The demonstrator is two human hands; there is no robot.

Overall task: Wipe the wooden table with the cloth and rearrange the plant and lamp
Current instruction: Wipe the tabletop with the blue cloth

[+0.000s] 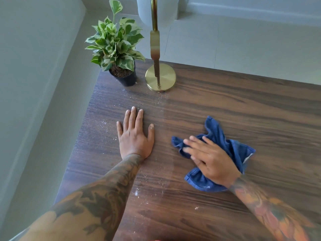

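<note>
A dark wooden table (225, 105) fills the view, with pale dust specks on its left part. My left hand (134, 134) lies flat on the wood, fingers apart, holding nothing. My right hand (210, 160) presses flat on a crumpled blue cloth (231, 145) to the right of it, fingers blurred. At the far left corner stands a potted plant (118, 49) with green and white leaves in a black pot. Right beside it is a brass lamp (160, 77) with a round base and a tall stem; its white shade is cut off at the top.
The table's left edge (78, 136) runs along a pale wall, and the far edge borders a light tiled floor (243, 46). Dust specks spread between the plant, the lamp base and my left forearm.
</note>
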